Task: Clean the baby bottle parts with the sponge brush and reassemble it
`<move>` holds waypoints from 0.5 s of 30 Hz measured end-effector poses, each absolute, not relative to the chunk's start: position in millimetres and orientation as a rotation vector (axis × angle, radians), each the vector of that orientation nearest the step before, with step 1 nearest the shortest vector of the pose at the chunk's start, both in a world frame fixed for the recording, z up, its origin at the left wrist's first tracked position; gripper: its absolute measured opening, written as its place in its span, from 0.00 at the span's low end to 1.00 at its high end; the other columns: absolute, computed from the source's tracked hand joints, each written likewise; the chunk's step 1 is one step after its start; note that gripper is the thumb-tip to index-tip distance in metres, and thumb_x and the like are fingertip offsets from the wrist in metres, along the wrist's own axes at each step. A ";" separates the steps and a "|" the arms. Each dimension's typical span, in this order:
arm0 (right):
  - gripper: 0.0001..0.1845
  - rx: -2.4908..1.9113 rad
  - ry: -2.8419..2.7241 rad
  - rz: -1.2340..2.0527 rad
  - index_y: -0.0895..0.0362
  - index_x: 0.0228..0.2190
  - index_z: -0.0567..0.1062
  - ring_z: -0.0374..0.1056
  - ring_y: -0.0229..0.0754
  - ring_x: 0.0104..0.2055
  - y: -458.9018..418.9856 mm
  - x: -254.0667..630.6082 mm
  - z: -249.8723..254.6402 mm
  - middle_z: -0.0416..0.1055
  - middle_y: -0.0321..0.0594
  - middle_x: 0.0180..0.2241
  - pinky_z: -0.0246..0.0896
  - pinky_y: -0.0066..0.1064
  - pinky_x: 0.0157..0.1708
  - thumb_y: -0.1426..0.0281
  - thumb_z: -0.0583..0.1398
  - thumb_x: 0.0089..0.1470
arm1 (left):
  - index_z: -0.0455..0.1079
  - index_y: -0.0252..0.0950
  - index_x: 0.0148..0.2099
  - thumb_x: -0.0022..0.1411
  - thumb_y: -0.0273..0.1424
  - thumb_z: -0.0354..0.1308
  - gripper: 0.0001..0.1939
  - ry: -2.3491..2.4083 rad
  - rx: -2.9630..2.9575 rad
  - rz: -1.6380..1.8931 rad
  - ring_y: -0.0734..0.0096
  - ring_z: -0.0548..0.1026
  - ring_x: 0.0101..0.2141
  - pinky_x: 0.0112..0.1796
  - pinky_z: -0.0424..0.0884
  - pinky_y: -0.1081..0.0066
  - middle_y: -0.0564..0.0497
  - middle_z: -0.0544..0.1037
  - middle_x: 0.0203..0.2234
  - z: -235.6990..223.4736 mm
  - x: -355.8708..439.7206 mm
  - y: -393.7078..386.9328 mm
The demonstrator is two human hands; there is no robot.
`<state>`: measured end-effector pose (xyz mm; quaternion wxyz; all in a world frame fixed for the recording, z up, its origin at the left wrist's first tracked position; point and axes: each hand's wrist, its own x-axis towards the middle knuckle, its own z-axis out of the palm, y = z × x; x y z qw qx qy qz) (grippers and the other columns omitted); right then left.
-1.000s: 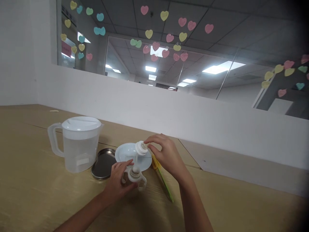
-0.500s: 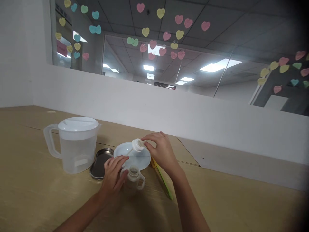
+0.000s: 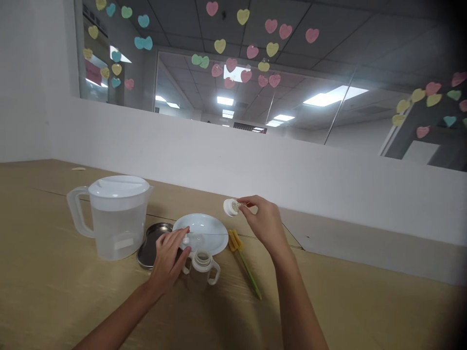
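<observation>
Pale wooden tabletop (image 3: pixel 54 291) runs along a white partition (image 3: pixel 219 155), topped by a glass window (image 3: pixel 321 63) dotted with pastel paper hearts (image 3: pixel 242 17). On the table, from left to right, stand a lidded plastic water pitcher (image 3: pixel 118 226), a shallow steel dish (image 3: pixel 149 238), a white plate (image 3: pixel 215 233) and a yellow-tipped green bottle brush (image 3: pixel 242 262). A clear two-handled bottle (image 3: pixel 202 274) stands uncapped just in front of the plate. The right hand (image 3: pixel 264 223), raised beyond the plate, pinches a white bottle cap (image 3: pixel 229 207) between thumb and fingertips. The left hand (image 3: pixel 168 265) curves above the bottle, beside a small white piece (image 3: pixel 186 240); whether it grips that piece, I cannot tell.
</observation>
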<state>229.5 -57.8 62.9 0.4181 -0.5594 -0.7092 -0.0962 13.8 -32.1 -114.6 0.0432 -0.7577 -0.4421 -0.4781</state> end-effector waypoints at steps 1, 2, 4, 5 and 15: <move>0.10 -1.405 -1.768 -0.234 0.54 0.33 0.77 0.68 0.39 0.36 -58.2 229.7 63.4 0.75 0.36 0.33 0.58 0.31 0.38 0.72 0.57 0.49 | 0.55 0.40 0.59 0.65 0.37 0.42 0.21 -1.356 -2.325 -1.444 0.64 0.62 0.54 0.52 0.49 0.61 0.47 0.67 0.54 -114.1 13.7 -31.0; 0.10 -1.406 -1.767 -0.231 0.54 0.33 0.77 0.68 0.39 0.35 -58.5 228.9 63.6 0.75 0.36 0.33 0.58 0.31 0.38 0.72 0.57 0.49 | 0.55 0.41 0.59 0.65 0.37 0.42 0.21 -1.365 -2.335 -1.421 0.64 0.61 0.54 0.52 0.49 0.60 0.47 0.66 0.54 -113.9 13.4 -29.9; 0.10 -1.400 -1.784 -0.222 0.54 0.33 0.77 0.68 0.39 0.35 -59.2 225.1 63.3 0.75 0.35 0.33 0.58 0.31 0.38 0.73 0.57 0.49 | 0.54 0.41 0.60 0.65 0.37 0.42 0.22 -1.402 -2.361 -1.376 0.64 0.60 0.56 0.53 0.48 0.59 0.47 0.66 0.55 -114.3 12.4 -27.2; 0.10 -1.395 -1.797 -0.213 0.54 0.33 0.77 0.68 0.39 0.35 -59.5 222.8 63.0 0.75 0.35 0.33 0.58 0.31 0.38 0.73 0.57 0.49 | 0.54 0.42 0.60 0.65 0.37 0.41 0.22 -1.424 -2.381 -1.357 0.64 0.59 0.56 0.53 0.48 0.58 0.48 0.65 0.55 -114.8 11.8 -25.8; 0.10 -1.375 -1.868 -0.162 0.54 0.32 0.78 0.69 0.39 0.36 -60.0 211.9 61.1 0.76 0.36 0.34 0.59 0.30 0.38 0.74 0.57 0.49 | 0.63 0.48 0.54 0.67 0.37 0.36 0.19 -1.492 -2.630 -1.273 0.63 0.57 0.58 0.54 0.48 0.52 0.54 0.71 0.51 -119.6 10.5 -20.3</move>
